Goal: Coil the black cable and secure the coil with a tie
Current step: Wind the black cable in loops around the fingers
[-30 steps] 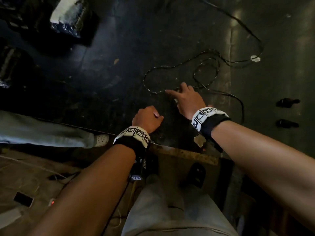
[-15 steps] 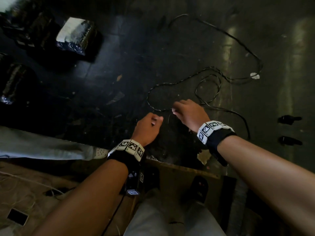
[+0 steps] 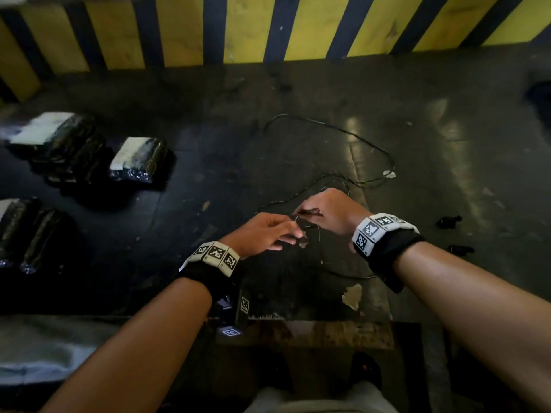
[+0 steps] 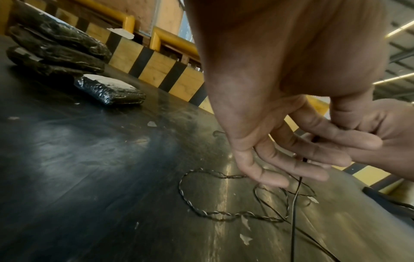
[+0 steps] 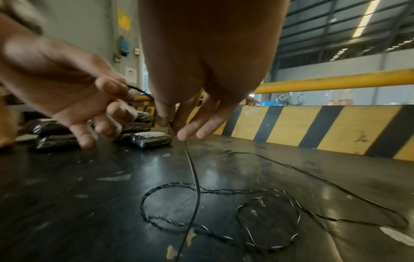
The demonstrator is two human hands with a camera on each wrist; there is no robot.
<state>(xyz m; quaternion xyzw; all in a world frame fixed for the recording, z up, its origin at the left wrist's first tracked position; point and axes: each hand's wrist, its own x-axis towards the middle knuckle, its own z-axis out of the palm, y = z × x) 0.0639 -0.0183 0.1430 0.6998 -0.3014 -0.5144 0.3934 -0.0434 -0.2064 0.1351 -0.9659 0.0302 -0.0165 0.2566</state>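
Both my hands are now off the surface (image 3: 298, 93) and raised together. Right hand (image 3: 328, 210) pinches the black cable (image 5: 195, 186); left hand (image 3: 262, 231) pinches its short end (image 5: 139, 91). Coiling just starting; rest sprawls below the grip. No tie visible; fingertip contact unclear from the head view.

Both hands are lifting off the table now: the right hand (image 3: 328, 213) is pinching the cable (image 5: 192, 177) and raising a strand, while the left hand (image 3: 265, 234), uncurling, is gripping the end at nine o'clock.
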